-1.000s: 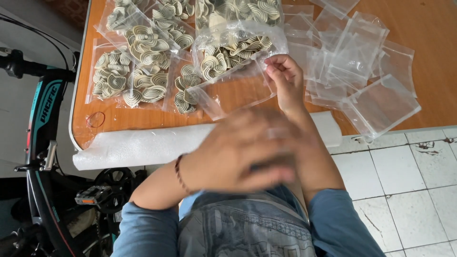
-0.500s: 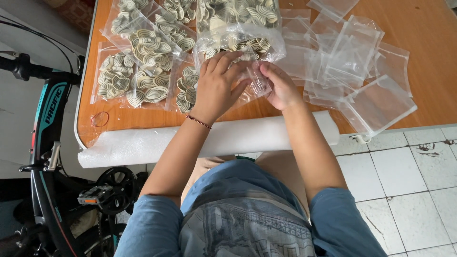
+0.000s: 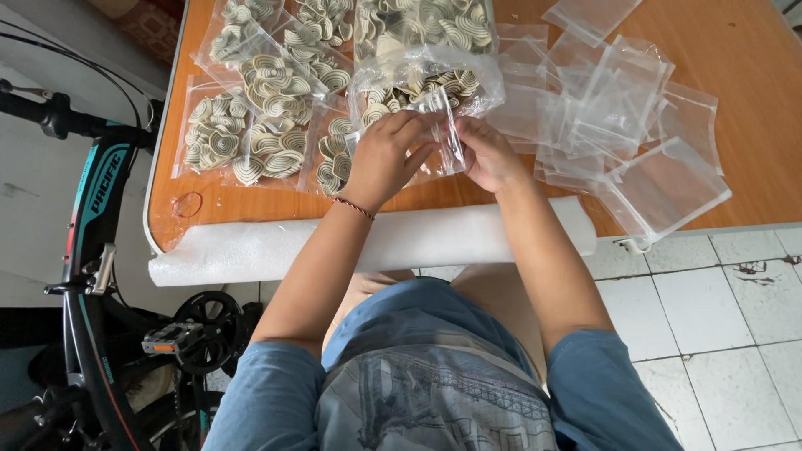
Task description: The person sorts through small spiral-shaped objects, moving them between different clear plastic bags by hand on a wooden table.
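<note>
Both my hands hold one small clear plastic bag [image 3: 444, 125] above the orange wooden table [image 3: 752, 50]. My left hand [image 3: 388, 154] grips its left side with the fingers at its mouth. My right hand [image 3: 489, 154] pinches its right side. Just beyond the hands lies a large open clear bag [image 3: 426, 71] full of cream and brown spiral snacks. Several filled small bags of the same spiral snacks [image 3: 251, 125] lie to the left of my left hand.
A heap of empty clear bags [image 3: 618, 117] spreads over the table's right side. A white foam roll [image 3: 276, 246] lies along the table's near edge. A red rubber band [image 3: 186, 204] sits at the near left corner. A bicycle [image 3: 92, 250] stands left of the table.
My left hand came up from my lap to the table and took hold of the small bag that my right hand was holding. Both hands now work at the bag's mouth.
</note>
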